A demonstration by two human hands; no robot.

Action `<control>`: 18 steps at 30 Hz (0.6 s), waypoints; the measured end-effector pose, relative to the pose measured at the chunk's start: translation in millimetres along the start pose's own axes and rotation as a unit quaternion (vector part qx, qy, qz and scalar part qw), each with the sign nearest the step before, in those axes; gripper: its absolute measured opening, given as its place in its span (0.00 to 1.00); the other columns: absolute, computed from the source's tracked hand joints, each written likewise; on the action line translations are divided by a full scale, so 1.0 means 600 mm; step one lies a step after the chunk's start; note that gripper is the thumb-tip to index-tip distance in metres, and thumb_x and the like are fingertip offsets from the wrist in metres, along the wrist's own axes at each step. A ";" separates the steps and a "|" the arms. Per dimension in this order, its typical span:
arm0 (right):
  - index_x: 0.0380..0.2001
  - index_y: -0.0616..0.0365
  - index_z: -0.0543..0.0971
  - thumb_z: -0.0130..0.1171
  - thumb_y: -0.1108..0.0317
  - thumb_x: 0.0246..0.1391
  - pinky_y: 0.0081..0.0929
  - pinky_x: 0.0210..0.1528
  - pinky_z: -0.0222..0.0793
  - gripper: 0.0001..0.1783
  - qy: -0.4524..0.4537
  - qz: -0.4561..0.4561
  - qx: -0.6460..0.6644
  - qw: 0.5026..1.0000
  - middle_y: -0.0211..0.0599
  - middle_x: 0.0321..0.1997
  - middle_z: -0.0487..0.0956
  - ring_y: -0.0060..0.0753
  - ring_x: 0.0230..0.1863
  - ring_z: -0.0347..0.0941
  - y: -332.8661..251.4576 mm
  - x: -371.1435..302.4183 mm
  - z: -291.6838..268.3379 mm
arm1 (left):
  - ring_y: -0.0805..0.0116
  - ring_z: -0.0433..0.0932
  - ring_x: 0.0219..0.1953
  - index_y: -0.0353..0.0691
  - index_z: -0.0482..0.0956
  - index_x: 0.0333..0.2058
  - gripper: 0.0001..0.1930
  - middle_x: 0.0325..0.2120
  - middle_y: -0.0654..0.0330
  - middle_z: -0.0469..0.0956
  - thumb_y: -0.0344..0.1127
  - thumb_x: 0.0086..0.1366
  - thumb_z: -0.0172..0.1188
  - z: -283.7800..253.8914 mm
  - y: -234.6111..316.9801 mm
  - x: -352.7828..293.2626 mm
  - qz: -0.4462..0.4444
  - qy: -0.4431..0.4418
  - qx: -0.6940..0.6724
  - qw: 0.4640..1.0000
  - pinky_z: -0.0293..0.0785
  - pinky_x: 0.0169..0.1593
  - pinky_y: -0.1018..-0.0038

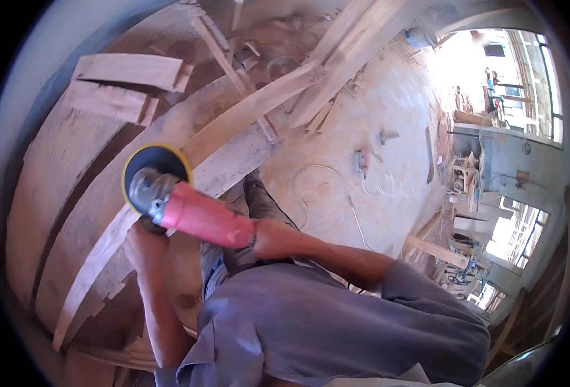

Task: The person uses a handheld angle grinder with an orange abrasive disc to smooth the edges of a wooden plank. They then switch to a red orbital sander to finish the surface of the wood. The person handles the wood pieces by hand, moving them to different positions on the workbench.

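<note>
A red angle grinder (207, 216) with a metal head and a wide round disc (169, 158), black with a yellow rim, is held in both hands. Closed around its dark side handle, by the head, is my left hand (145, 244). My right hand (272, 239) grips the rear end of the red body. Beneath the disc runs a long, curved wooden plank (249, 106), partly hidden by the tool. Whether the disc touches the wood, I cannot tell. The plank lies across a broad wooden surface (98, 209).
Two short curved wood pieces (130, 69) lie at the upper left. Long boards (356, 55) are stacked at the top. Another red power tool (361, 162) and a pale cord (320, 166) rest on the floor. Wood and tools line the right wall, near a wooden beam (436, 251).
</note>
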State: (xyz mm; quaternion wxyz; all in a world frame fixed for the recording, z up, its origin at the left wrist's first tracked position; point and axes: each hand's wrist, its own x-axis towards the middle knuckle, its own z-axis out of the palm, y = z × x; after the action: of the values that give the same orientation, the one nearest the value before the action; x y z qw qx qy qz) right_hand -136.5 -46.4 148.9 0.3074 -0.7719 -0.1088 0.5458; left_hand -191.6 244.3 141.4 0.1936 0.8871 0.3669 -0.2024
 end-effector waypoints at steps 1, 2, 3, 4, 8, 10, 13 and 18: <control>0.52 0.64 0.80 0.58 0.65 0.50 0.47 0.53 0.76 0.25 -0.038 0.007 -0.045 0.998 0.60 0.44 0.85 0.58 0.49 0.83 -0.023 0.022 0.018 | 0.35 0.83 0.44 0.36 0.86 0.37 0.14 0.36 0.39 0.85 0.40 0.57 0.68 0.008 -0.059 -0.006 -0.014 0.040 -0.020 0.999 0.78 0.47 0.44; 0.52 0.65 0.80 0.57 0.65 0.51 0.49 0.53 0.76 0.25 -0.075 0.014 -0.091 0.993 0.62 0.44 0.85 0.61 0.49 0.82 -0.051 0.044 0.035 | 0.33 0.83 0.44 0.35 0.86 0.38 0.15 0.35 0.38 0.85 0.41 0.58 0.67 0.019 -0.116 -0.012 -0.029 0.080 -0.041 0.996 0.77 0.47 0.43; 0.51 0.66 0.79 0.55 0.65 0.51 0.51 0.53 0.76 0.24 -0.113 0.022 -0.134 0.984 0.64 0.43 0.84 0.64 0.49 0.82 -0.077 0.059 0.059 | 0.33 0.83 0.44 0.35 0.86 0.38 0.16 0.35 0.38 0.85 0.42 0.58 0.66 0.009 -0.162 -0.020 -0.061 0.073 -0.033 0.995 0.77 0.47 0.43; 0.50 0.66 0.79 0.55 0.65 0.51 0.52 0.52 0.76 0.23 -0.122 0.006 -0.142 0.982 0.64 0.43 0.84 0.64 0.48 0.82 -0.095 0.070 0.068 | 0.33 0.83 0.44 0.34 0.86 0.38 0.16 0.35 0.37 0.85 0.43 0.59 0.65 0.003 -0.188 -0.023 -0.091 0.066 -0.025 0.993 0.77 0.47 0.43; 0.47 0.67 0.80 0.55 0.67 0.50 0.53 0.51 0.76 0.21 -0.137 -0.027 -0.164 0.977 0.63 0.41 0.84 0.65 0.47 0.82 -0.119 0.083 0.070 | 0.33 0.83 0.44 0.33 0.86 0.36 0.18 0.35 0.37 0.84 0.45 0.60 0.63 -0.010 -0.194 -0.038 -0.109 0.099 -0.037 0.988 0.77 0.47 0.42; 0.47 0.67 0.80 0.56 0.68 0.49 0.53 0.51 0.76 0.22 -0.135 -0.024 -0.159 0.978 0.63 0.41 0.84 0.64 0.47 0.82 -0.106 0.075 0.048 | 0.33 0.83 0.43 0.34 0.86 0.34 0.17 0.35 0.37 0.85 0.45 0.60 0.63 0.010 -0.175 -0.038 -0.099 0.101 -0.025 0.990 0.77 0.47 0.42; 0.48 0.67 0.80 0.58 0.67 0.47 0.51 0.51 0.76 0.23 -0.120 0.005 -0.125 0.985 0.63 0.43 0.84 0.62 0.48 0.83 -0.059 0.042 -0.022 | 0.32 0.83 0.42 0.35 0.86 0.33 0.15 0.34 0.38 0.85 0.43 0.59 0.64 0.021 -0.080 -0.033 -0.069 0.065 -0.027 0.995 0.77 0.46 0.42; 0.49 0.64 0.83 0.63 0.62 0.46 0.45 0.53 0.76 0.26 -0.008 0.034 -0.002 0.999 0.59 0.45 0.85 0.60 0.49 0.83 0.049 -0.036 -0.143 | 0.38 0.85 0.44 0.41 0.87 0.37 0.12 0.37 0.42 0.86 0.40 0.57 0.67 0.077 0.100 0.003 0.024 0.039 0.020 0.999 0.79 0.46 0.45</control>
State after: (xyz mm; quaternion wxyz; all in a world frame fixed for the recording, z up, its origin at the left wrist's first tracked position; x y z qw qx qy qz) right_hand -71.4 -111.1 166.8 0.2863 -0.7711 -0.0867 0.5620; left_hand -156.5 183.1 113.0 0.1662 0.9067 0.3482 -0.1707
